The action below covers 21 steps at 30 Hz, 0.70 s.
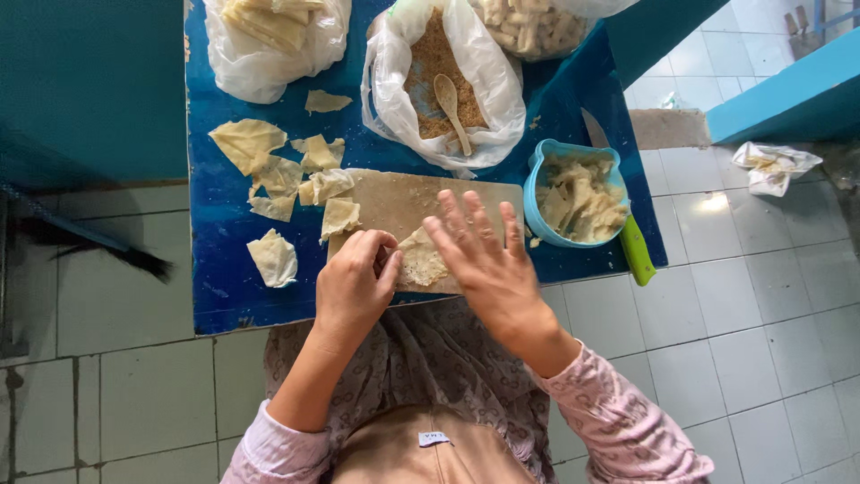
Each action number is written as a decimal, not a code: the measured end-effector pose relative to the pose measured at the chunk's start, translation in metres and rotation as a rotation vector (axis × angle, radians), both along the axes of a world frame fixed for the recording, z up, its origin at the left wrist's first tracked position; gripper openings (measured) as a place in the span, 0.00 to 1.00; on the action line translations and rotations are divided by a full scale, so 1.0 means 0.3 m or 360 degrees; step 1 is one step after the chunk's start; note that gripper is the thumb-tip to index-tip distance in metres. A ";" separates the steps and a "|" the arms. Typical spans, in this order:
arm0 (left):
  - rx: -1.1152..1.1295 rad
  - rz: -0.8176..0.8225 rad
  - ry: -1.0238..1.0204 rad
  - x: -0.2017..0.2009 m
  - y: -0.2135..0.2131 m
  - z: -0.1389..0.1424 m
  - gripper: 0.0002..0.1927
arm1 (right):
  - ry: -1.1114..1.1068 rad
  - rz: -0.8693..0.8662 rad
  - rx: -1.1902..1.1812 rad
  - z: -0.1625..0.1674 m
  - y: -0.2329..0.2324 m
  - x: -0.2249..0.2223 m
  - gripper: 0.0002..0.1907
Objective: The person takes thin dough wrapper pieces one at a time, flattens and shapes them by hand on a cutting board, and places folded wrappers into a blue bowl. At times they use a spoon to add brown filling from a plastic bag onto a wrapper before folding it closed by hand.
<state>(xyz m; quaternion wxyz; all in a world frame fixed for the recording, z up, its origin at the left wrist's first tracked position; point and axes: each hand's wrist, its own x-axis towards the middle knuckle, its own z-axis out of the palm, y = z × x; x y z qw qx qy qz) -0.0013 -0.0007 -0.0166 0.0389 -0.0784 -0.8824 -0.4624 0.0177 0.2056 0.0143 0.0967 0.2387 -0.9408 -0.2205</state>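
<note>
Dough, one thin crumpled sheet, lies on the near edge of a pale cutting board, directly between the two hands and touching both. The left hand pinches the sheet's left edge with curled fingertips; the right hand lies flat with fingers spread, its inner side pressing on the sheet's right part. Neither hand is clearly nearer. The piece is roughly as wide as long, so no long axis shows.

Its surface looks soft, matte and speckled. More torn, creased scraps are scattered to the left on the blue bench. On the far side sits a plastic bag of brown crumbs with a wooden spoon in it. To the right, a blue bowl holds more pale pieces.
</note>
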 end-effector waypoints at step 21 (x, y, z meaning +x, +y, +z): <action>-0.0024 -0.0017 0.0069 0.033 -0.003 0.026 0.05 | 0.0382 -0.0909 -0.0769 -0.064 0.208 0.200 0.39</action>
